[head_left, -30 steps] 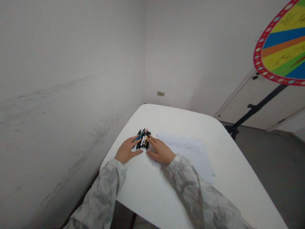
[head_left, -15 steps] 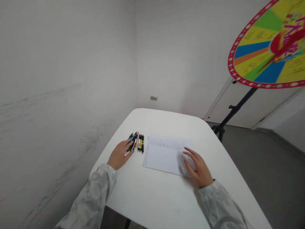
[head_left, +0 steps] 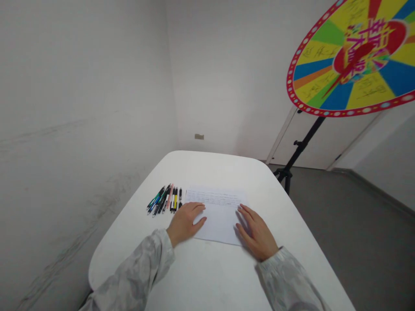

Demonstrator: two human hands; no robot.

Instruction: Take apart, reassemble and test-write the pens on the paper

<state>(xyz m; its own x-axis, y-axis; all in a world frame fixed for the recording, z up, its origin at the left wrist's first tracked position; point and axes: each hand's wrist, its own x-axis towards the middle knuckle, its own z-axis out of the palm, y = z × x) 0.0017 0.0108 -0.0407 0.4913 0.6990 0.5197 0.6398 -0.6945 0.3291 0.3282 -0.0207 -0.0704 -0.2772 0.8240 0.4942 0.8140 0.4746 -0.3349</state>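
A sheet of white paper [head_left: 217,222] with lines of writing across its upper part lies on the white table [head_left: 214,168]. My left hand [head_left: 186,220] rests over the paper's left edge, fingers stretched and thumb apart. Over the right edge lies my right hand [head_left: 257,233], its fingers also spread, with nothing in it. Left of the paper, several pens [head_left: 160,201] lie side by side, mostly black, with a pink one [head_left: 170,195] and a yellow-banded one [head_left: 175,198] among them. My left hand is close to the lower ends of the rightmost pens.
A colourful prize wheel [head_left: 350,60] on a black tripod stand [head_left: 301,147] leans in from the right, beyond the table. A scuffed white wall [head_left: 81,151] runs close along the left. Grey floor [head_left: 330,207] shows on the right.
My left hand has moved right, off the pens and onto the paper's left side. My right hand remains at the paper's right side. The view has turned slightly to the right.
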